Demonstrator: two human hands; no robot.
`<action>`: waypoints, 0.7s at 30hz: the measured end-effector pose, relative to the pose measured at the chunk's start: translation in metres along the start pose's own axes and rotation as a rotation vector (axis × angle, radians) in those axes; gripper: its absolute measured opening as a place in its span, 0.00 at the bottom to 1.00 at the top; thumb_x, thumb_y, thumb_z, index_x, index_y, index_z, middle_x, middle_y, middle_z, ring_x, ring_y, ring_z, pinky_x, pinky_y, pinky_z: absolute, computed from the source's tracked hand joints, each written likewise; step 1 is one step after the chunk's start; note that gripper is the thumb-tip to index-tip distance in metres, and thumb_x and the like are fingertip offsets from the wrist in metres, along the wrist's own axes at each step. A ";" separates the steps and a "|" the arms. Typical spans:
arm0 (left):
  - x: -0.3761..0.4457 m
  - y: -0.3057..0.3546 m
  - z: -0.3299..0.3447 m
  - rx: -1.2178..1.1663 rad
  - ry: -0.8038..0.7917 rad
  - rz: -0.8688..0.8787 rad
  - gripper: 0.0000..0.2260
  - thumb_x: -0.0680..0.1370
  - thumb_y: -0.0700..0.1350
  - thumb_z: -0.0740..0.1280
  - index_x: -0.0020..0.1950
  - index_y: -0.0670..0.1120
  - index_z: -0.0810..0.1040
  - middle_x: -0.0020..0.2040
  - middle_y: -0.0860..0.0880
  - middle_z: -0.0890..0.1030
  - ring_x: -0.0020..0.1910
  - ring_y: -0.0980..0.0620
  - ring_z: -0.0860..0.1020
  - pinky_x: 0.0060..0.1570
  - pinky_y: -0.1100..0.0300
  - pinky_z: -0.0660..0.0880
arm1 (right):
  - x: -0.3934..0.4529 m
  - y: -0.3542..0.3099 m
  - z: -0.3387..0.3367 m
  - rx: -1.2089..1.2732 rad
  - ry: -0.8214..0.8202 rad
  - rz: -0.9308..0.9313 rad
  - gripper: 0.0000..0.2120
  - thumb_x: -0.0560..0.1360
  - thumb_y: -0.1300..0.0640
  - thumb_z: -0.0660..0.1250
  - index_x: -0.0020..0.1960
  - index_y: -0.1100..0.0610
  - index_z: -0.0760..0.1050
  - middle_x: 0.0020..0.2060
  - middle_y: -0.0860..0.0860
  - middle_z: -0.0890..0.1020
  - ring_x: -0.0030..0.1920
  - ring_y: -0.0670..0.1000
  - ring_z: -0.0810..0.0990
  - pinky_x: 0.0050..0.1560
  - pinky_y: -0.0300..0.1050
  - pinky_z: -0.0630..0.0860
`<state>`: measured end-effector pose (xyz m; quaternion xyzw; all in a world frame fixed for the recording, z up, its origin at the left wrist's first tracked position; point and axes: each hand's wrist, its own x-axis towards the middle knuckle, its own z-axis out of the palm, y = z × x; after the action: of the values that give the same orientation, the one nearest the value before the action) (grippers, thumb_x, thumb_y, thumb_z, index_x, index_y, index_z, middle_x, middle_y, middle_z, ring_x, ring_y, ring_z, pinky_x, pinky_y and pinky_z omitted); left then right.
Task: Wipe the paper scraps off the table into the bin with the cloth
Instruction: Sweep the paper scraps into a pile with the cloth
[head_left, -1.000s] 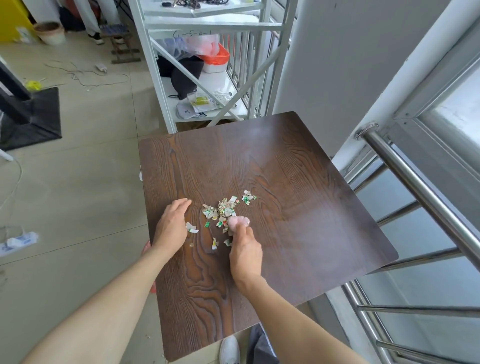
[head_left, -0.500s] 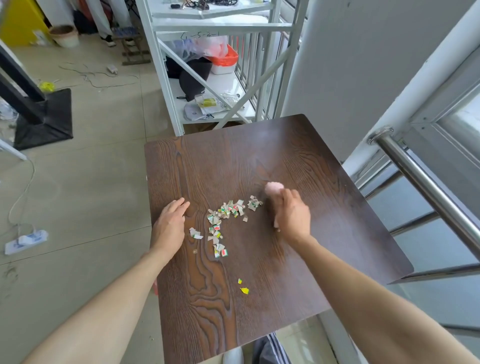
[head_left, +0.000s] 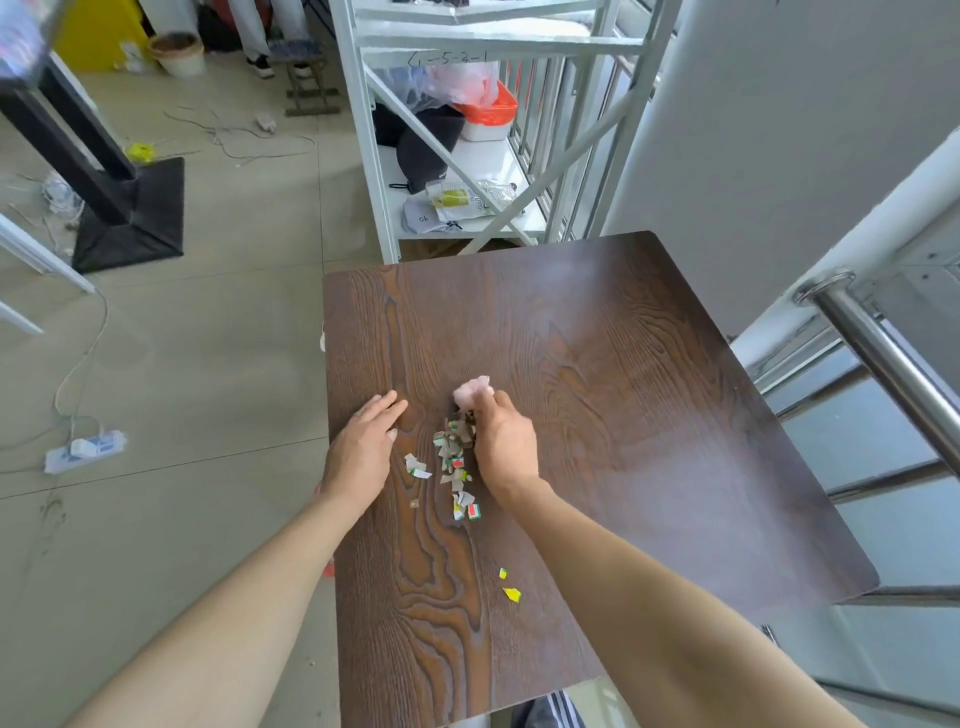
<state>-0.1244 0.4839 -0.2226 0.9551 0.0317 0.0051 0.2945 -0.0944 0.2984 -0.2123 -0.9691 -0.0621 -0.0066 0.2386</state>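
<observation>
My right hand (head_left: 503, 446) is curled into a loose fist around a small, crumpled pale pink cloth (head_left: 471, 391), which pokes out past my knuckles and rests on the dark brown wood-grain table (head_left: 623, 415). My left hand (head_left: 363, 451) lies flat on the table near its left edge, palm down, fingers straight and close together, holding nothing.

Between my two hands sits a loose heap of small torn paper scraps (head_left: 453, 457), grey-white with bits of red and green; the heap touches the inner side of my right hand and trails toward me. A couple of scraps lie just beside my left hand. Two small yellow paper bits (head_left: 511, 592) lie apart from the heap, nearer to me, beside my right forearm.

I cannot make out a bin; only a sliver of something red (head_left: 329, 570) shows below the table's left edge.

Beyond the table stands a white metal shelf rack (head_left: 363, 156) on the grey tiled floor (head_left: 208, 338). A steel handrail (head_left: 893, 358) runs along the right.
</observation>
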 end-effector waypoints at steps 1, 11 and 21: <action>-0.001 0.000 -0.001 0.003 -0.004 0.002 0.19 0.80 0.36 0.59 0.71 0.46 0.71 0.74 0.52 0.67 0.75 0.53 0.60 0.72 0.61 0.54 | -0.002 -0.007 0.002 0.002 -0.038 -0.054 0.15 0.76 0.66 0.57 0.62 0.59 0.70 0.47 0.58 0.76 0.40 0.63 0.78 0.34 0.50 0.67; -0.051 0.005 -0.012 -0.002 0.012 0.024 0.18 0.79 0.39 0.61 0.69 0.45 0.72 0.71 0.51 0.69 0.70 0.52 0.67 0.71 0.55 0.63 | -0.028 0.060 -0.049 -0.014 0.218 -0.081 0.07 0.77 0.59 0.63 0.54 0.55 0.76 0.42 0.55 0.78 0.35 0.63 0.79 0.30 0.52 0.76; -0.126 0.007 -0.002 0.068 0.016 0.024 0.19 0.77 0.37 0.66 0.68 0.40 0.73 0.69 0.46 0.72 0.71 0.48 0.69 0.69 0.75 0.34 | -0.052 0.025 -0.010 0.159 0.031 0.086 0.09 0.80 0.57 0.58 0.56 0.54 0.75 0.50 0.52 0.81 0.49 0.58 0.80 0.46 0.51 0.76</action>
<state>-0.2501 0.4716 -0.2156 0.9648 0.0229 0.0150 0.2617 -0.1431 0.2655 -0.2168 -0.9486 -0.0171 -0.0066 0.3160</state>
